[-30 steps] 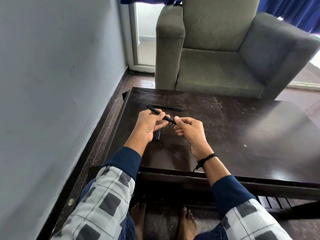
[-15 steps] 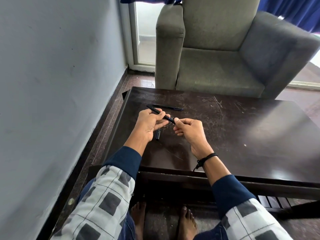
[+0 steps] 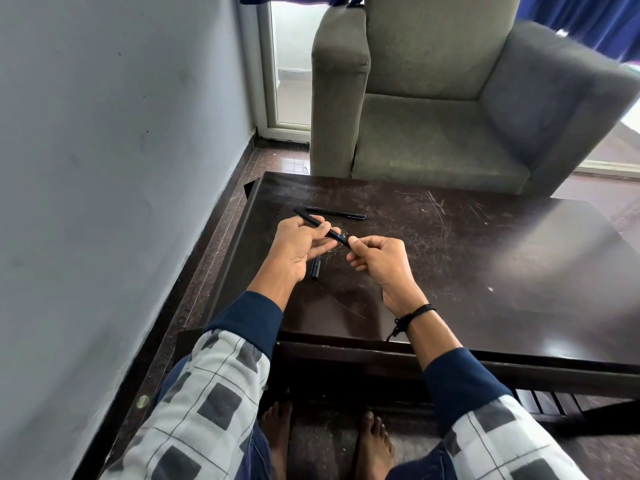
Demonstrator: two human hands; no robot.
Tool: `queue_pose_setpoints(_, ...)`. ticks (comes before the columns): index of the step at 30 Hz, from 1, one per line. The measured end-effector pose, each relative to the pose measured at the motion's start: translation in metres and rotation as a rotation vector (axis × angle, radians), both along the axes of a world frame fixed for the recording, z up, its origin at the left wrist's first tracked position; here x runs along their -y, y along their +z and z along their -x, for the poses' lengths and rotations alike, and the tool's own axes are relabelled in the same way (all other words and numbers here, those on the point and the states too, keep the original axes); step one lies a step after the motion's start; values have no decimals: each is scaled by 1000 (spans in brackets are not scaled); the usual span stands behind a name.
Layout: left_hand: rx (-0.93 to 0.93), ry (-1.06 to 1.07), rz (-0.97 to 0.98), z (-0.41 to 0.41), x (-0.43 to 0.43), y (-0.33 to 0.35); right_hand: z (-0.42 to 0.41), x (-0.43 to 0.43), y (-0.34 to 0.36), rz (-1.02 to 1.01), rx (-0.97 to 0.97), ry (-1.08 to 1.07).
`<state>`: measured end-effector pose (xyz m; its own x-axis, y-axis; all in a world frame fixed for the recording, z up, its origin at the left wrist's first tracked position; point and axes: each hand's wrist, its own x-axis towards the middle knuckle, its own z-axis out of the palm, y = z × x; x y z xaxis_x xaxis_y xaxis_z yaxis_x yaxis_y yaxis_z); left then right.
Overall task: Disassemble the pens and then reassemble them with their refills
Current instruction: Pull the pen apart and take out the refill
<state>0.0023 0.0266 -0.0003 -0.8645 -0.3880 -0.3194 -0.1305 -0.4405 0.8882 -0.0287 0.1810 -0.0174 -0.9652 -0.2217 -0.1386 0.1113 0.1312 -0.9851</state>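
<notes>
Dark wooden table (image 3: 485,271), top scratched, glare patch on its right half. Left hand (image 3: 294,249), above the table's near-left part: fingers curled, thumb and fingertips pinching a black pen (image 3: 320,226) along its middle; the pen slants from far-left to near-right, its far end free beyond the knuckles. Right hand (image 3: 379,259), just right of the left hand: fingers folded toward the palm, thumb and forefinger pressed together on the pen's near-right end; what sits between them is too small to tell. Both hands hold the one pen clear of the tabletop. Second pen (image 3: 336,213), black with a bluish end, lying flat on the table just beyond the hands, running left to right, touching nothing. Cap (image 3: 316,268), short black tube, lying on the table just below the left hand's fingers, partly hidden by them. Black cord bracelet (image 3: 414,315) on the right wrist. Sleeves navy at the cuff, checked grey and white above. Grey armchair (image 3: 450,98) at the table's far edge. Grey wall (image 3: 104,168) along the left. Two bare feet (image 3: 329,445) under the table's near edge.
</notes>
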Motion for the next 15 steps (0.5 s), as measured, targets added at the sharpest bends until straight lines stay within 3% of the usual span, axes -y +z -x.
queue_pose_setpoints(15, -1, -3, 4, 0, -1, -1, 1, -2, 0, -12, -20, 2)
